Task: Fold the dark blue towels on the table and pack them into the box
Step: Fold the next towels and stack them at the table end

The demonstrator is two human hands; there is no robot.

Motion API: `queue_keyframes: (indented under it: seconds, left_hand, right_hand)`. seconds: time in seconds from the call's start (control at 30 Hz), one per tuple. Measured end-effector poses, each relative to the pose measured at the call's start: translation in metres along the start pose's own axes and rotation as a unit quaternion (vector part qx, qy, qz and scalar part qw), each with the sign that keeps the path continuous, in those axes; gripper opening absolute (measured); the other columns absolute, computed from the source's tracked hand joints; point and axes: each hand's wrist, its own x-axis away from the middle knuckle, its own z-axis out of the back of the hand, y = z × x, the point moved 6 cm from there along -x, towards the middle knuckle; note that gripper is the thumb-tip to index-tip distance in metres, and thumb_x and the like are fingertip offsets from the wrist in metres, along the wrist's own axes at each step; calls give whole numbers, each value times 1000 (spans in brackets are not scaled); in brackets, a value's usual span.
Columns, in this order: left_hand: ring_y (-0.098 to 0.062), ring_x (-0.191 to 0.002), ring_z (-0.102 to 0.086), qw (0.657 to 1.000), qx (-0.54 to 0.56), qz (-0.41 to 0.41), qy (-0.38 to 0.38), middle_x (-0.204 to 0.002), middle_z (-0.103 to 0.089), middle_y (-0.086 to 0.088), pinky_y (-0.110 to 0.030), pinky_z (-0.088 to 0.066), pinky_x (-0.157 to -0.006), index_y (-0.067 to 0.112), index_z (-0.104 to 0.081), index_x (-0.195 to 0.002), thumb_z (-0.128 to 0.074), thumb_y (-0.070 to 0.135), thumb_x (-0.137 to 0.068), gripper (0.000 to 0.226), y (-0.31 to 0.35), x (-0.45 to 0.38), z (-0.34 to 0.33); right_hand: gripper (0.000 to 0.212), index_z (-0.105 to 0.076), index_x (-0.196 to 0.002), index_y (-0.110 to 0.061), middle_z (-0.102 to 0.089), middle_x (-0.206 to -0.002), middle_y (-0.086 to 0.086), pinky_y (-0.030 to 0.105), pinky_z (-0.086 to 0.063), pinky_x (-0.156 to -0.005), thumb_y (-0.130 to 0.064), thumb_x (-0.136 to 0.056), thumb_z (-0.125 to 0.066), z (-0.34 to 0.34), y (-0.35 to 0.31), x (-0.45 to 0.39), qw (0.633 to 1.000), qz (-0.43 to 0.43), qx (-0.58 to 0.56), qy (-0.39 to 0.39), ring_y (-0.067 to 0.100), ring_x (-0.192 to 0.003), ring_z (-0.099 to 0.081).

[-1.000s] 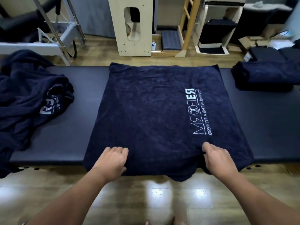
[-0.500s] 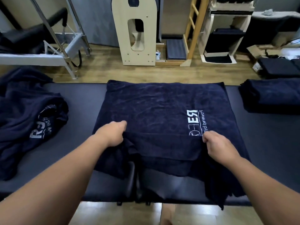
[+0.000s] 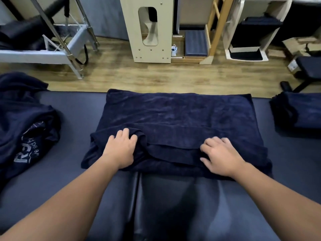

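Worktop (image 3: 286,171) is a dark padded bench running across the whole lower half of the frame, w/ a seam and a glossy patch at bottom centre. Behind it, wood-plank floor (image 3: 156,75) is filling the upper middle.

Room: metal frame equipment (image 3: 69,46) is standing at upper left; a pale wooden panel w/ a slot cut-out (image 3: 149,28) at top centre; a wooden ladder (image 3: 217,28) leaning just right of it; a white shelf unit (image 3: 257,32) at upper right, holding dark items. At the far right edge of the frame a dark stool-like thing (image 3: 309,70) is sitting on the floor, only partly in view.

Towel (image 3: 173,119) being folded is lying centre frame on the worktop, its near edge doubled over onto itself. Left hand (image 3: 119,148) is gripping a bunched fold near the towel's left side, fingers curled into the cloth. Right hand (image 3: 220,155) is pressing on the folded edge at the right, fingers spread and bent; can't tell whether it's pinching any cloth.

A crumpled heap of towels (image 3: 26,127) w/ white lettering is sitting at left of frame, apart from the centre towel. A folded stack of towels (image 3: 298,112) is sitting at right edge.

Both forearms are crossing the lower frame, covering part of the worktop.
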Motion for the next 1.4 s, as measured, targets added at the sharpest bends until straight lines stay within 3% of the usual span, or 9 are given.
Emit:
queue_keyframes:
  seconds: [0.13, 0.23, 0.5, 0.67, 0.9, 1.0, 1.1, 1.23, 1.4]
  left_hand:
    - [-27, -89, -59, 995, -1, -84, 57, -100, -58, -3, -38, -40, -70, 21, -61, -93, -48, 38, -88, 22, 1, 15, -13]
    - [-23, -64, -61, 980, 14, -184, 72, -75, -59, 2, -35, -43, -60, 22, -59, -77, -48, 54, -79, 34, 14, 27, -23]
    - [-23, -102, -53, 988, -4, -151, 13, -111, -51, 1, -33, -34, -79, 20, -49, -109, -57, 36, -85, 30, 11, 35, -22]
    - [-23, -103, -54, 994, 19, -106, 4, -112, -55, -3, -30, -32, -77, 17, -49, -105, -51, 17, -89, 17, 11, 43, -23]
    - [-23, -95, -56, 986, 92, -128, -48, -96, -48, 0, -29, -42, -75, 18, -41, -90, -56, 22, -82, 17, 16, 72, -34]
    - [-24, -87, -59, 981, 91, -139, -100, -92, -51, 1, -32, -45, -69, 18, -44, -88, -59, 28, -81, 19, 20, 87, -38]
    - [-25, -82, -60, 978, 86, -135, -136, -90, -55, 3, -34, -45, -68, 20, -45, -90, -57, 45, -85, 28, 24, 97, -39]
    - [-29, -99, -66, 993, 114, -33, -24, -108, -63, -3, -37, -43, -69, 19, -43, -110, -50, 56, -93, 41, 11, 89, -37]
    - [-27, -67, -48, 993, 49, 23, 104, -84, -48, -8, -34, -30, -52, 11, -51, -90, -69, 18, -61, 36, 4, 86, -38]
  right_hand:
    - [27, -65, -87, -21, -55, -94, -3, 42, -44, -74, -44, -80, -76, -3, 9, 25, 997, -58, -21, 50, 25, -86, -54]
    - [27, -62, -80, -20, -53, -87, -2, 41, -40, -70, -46, -85, -67, 2, -14, 42, 997, 24, -11, 75, 25, -80, -50]
    - [26, -68, -89, -19, -57, -94, 0, 40, -42, -69, -41, -75, -68, -12, -26, 66, 999, -4, 33, 10, 26, -82, -54]
    - [20, -64, -73, -17, -53, -78, -1, 39, -39, -60, -15, -67, -83, -19, -31, 70, 995, -88, 35, 21, 26, -71, -51]
    - [21, -65, -70, -20, -51, -75, -5, 36, -40, -58, -16, -62, -84, -24, -46, 96, 993, -112, 32, -15, 23, -70, -52]
    - [5, -66, -72, -24, -50, -76, -10, 35, -41, -61, -24, -70, -71, -27, -56, 112, 993, -108, 18, -55, 18, -73, -52]
    - [22, -65, -77, -27, -44, -77, -14, 33, -35, -69, -33, -74, -44, -29, -61, 126, 988, -123, -3, -98, 15, -80, -50]
    - [23, -63, -83, -27, -48, -88, -11, 36, -40, -72, -41, -77, -45, -15, -56, 124, 987, -157, -28, -23, 19, -85, -53]
    - [69, -58, -124, -22, -43, -144, 9, 55, -38, -97, -29, -57, -73, -13, -34, 119, 978, -200, 25, -47, 34, -125, -45]
